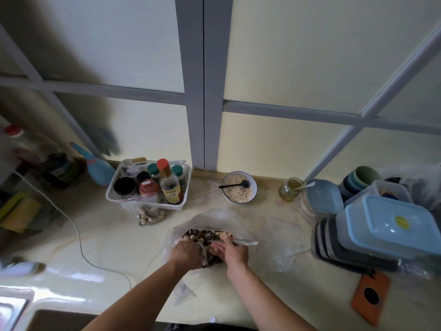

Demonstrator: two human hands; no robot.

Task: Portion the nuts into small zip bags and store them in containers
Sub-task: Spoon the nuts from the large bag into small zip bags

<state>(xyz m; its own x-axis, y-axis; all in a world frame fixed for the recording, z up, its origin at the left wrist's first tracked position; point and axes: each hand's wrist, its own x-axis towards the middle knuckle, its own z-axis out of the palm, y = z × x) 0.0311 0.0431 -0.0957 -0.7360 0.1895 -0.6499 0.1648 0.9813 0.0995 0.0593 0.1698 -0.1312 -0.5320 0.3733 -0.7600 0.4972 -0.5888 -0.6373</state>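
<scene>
A large clear plastic bag (214, 218) lies open on the counter, full of mixed nuts (205, 235). Both my hands are inside its mouth. My left hand (186, 255) is curled round the edge of a small clear zip bag (202, 253). My right hand (235, 253) grips a clear plastic scoop (247, 242) whose handle sticks out to the right over the nuts. A filled small zip bag of nuts (150, 216) leans on the front of the white basket. Blue-lidded containers (384, 225) are stacked at the right.
A white basket (114, 197) of spice bottles stands at the back left. A bowl of oats (239, 188) with a black spoon and a jar (290, 189) stand by the wall. Empty zip bags (281, 237) lie right of the big bag. An orange case (370, 297), a white cable (78, 237) and a sink (14, 309) lie nearer.
</scene>
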